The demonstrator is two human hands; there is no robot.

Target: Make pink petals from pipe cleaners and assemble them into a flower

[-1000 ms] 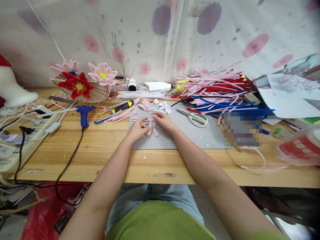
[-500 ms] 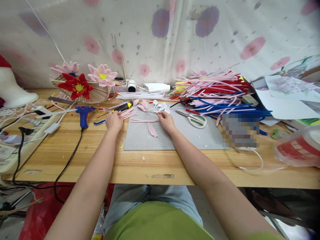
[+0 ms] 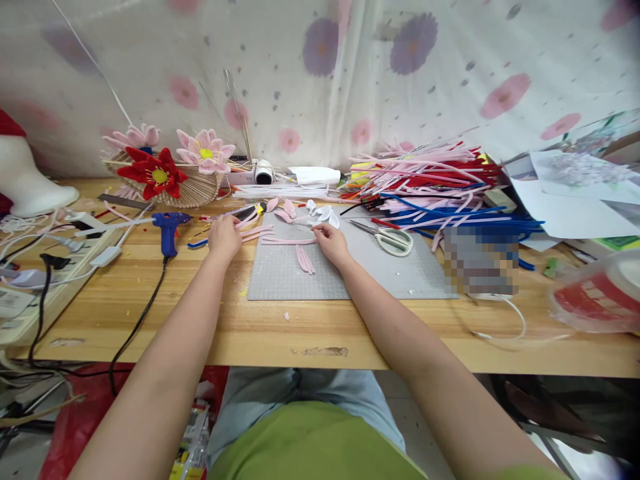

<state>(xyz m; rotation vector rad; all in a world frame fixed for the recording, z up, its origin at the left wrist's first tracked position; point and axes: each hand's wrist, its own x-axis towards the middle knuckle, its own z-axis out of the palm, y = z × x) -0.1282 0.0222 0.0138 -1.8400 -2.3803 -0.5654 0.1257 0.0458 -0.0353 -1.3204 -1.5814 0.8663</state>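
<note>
My left hand (image 3: 225, 237) is closed around the left ends of several pink fuzzy strips (image 3: 257, 231), whose other ends reach the grey cutting mat (image 3: 280, 283). Over the mat, my right hand (image 3: 331, 243) has its thumb and fingertips pinched together at the right end of a long pink strip (image 3: 287, 242); what lies between them is too small to tell. Just below lies a short bundle of pink strips (image 3: 305, 260). Pink petal shapes (image 3: 286, 211) and white ones (image 3: 324, 213) rest at the mat's back edge.
White-handled scissors (image 3: 393, 241) lie on the mat's right part. A blue glue gun (image 3: 168, 232) stands at left, before fuzzy red and pink flowers (image 3: 159, 175). Piled coloured stems (image 3: 425, 173) fill the back right. A red and white tub (image 3: 600, 293) is far right.
My left hand has shifted slightly to the left, and more of the pink strips beside it now shows. My right hand has barely moved.
</note>
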